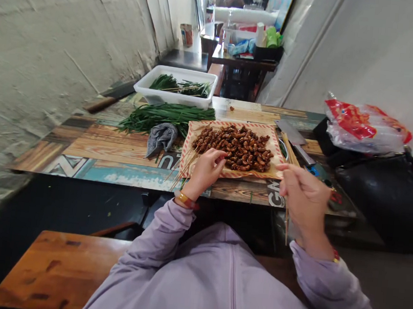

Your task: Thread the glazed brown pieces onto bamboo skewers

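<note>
My left hand [206, 171] is over the near edge of a pile of glossy, dark brown curled pieces of food [249, 151]. Its thumb and fingers pinch together, and whatever they hold is hidden. The pile lies on a tray with a red-and-white striped paper liner [226, 174]. Beside the tray's right corner, my right hand [303, 199] is closed around thin wooden skewers [287, 222], whose ends hang below it. More skewers [289, 147] lie just beyond this hand. Along the tray's left side, other skewers [186, 164] stick out from the food.
Green chives [166, 118] and a grey cloth [161, 139] lie left of the tray. Behind stands a white plastic tub [143, 89] with skewered greens. A cleaver [290, 133] lies at right, a knife [104, 104] at far left. A black bag [390, 193] sits at right.
</note>
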`<state>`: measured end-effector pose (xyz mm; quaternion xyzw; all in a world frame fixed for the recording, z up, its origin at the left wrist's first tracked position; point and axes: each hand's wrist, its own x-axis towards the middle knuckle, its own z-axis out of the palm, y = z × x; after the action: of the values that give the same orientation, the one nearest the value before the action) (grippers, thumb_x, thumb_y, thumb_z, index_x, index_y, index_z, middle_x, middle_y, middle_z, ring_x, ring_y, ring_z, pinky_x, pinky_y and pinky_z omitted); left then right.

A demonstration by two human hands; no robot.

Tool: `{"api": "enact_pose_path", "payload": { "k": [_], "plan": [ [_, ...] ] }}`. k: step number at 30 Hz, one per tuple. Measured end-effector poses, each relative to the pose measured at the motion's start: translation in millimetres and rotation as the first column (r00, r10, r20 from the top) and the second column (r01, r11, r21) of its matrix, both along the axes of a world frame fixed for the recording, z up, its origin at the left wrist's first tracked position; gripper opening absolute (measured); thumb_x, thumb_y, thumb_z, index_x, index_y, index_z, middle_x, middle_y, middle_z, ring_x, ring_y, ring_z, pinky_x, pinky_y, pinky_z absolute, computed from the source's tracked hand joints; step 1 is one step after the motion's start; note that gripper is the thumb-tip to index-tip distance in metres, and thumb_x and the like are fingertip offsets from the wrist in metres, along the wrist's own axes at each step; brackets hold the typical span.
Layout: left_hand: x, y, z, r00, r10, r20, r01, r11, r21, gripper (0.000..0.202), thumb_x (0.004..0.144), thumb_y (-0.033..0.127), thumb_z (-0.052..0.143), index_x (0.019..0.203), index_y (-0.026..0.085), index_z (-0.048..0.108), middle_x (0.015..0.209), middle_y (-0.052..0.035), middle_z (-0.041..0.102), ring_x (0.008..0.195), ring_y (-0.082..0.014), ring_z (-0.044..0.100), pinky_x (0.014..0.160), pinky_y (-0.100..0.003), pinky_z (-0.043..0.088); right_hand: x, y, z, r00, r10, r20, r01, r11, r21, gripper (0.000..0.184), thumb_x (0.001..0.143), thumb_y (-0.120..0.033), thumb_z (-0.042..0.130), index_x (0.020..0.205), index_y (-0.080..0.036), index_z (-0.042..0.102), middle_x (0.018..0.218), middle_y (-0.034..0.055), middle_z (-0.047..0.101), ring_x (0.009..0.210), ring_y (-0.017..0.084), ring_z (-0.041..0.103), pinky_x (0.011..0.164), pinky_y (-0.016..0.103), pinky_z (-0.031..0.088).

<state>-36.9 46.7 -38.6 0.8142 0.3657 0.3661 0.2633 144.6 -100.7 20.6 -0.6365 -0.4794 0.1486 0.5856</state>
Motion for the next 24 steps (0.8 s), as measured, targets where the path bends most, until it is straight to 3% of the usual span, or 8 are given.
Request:
{"api": "enact_pose_path", "payload": {
  "k": [5,9,13,18,24],
  "plan": [
    [7,5,1.6,0.977,-0.024,-0.211,0.053,0.989,0.135,0.019,0.085,0.018,0.055,0.097,0.016,0.068,0.095,-0.0083,0.060,0.091,-0.0196,0.057,0.084,-0.033,0.046,-7,19,-60.1,0.976,0.124,-0.181,-0.146,0.983,-0.112,0.025,0.083,-0.041,0.060,0.086,-0.020,0.074,0.049,-0.0054,0.048,0.046,0.010,0.045,0.048,0.024,0.036],
    [12,10,3.6,0.951,-0.023,-0.308,0.071,0.987,0.146,0.017,0.081,0.015,0.057,0.093,0.016,0.069,0.093,-0.0087,0.058,0.091,-0.0208,0.056,0.085,-0.035,0.046,-7,22,-86.1,0.953,0.206,-0.222,-0.247,0.952,-0.179,0.028,0.084,-0.042,0.060,0.087,-0.019,0.075,0.047,-0.0058,0.048,0.045,0.009,0.044,0.048,0.023,0.034],
    [16,15,7.6,0.931,-0.021,-0.364,0.083,0.985,0.154,0.015,0.078,0.014,0.059,0.089,0.018,0.069,0.091,-0.0078,0.057,0.091,-0.0209,0.055,0.086,-0.036,0.045,-2,24,-94.2,0.947,0.243,-0.211,-0.286,0.937,-0.202,0.030,0.085,-0.044,0.059,0.087,-0.019,0.075,0.047,-0.0055,0.049,0.046,0.010,0.045,0.048,0.023,0.036],
    [17,17,9.6,0.910,0.006,-0.415,0.091,0.973,0.213,0.011,0.079,0.015,0.057,0.084,0.017,0.067,0.092,-0.0092,0.057,0.090,-0.0220,0.054,0.084,-0.037,0.045,0,28,-91.5,0.943,0.265,-0.200,-0.307,0.925,-0.221,0.031,0.086,-0.044,0.057,0.087,-0.019,0.075,0.047,-0.0049,0.051,0.046,0.010,0.048,0.051,0.023,0.039],
    [10,19,7.1,0.973,-0.041,-0.228,0.075,0.987,0.143,0.005,0.079,0.018,0.059,0.077,0.017,0.063,0.086,-0.0064,0.058,0.086,-0.0189,0.054,0.080,-0.033,0.043,-6,37,-88.0,0.935,0.343,-0.093,-0.355,0.897,-0.262,0.026,0.088,-0.039,0.055,0.083,-0.021,0.073,0.053,-0.0029,0.060,0.052,0.012,0.057,0.056,0.023,0.043]
  ]
}}
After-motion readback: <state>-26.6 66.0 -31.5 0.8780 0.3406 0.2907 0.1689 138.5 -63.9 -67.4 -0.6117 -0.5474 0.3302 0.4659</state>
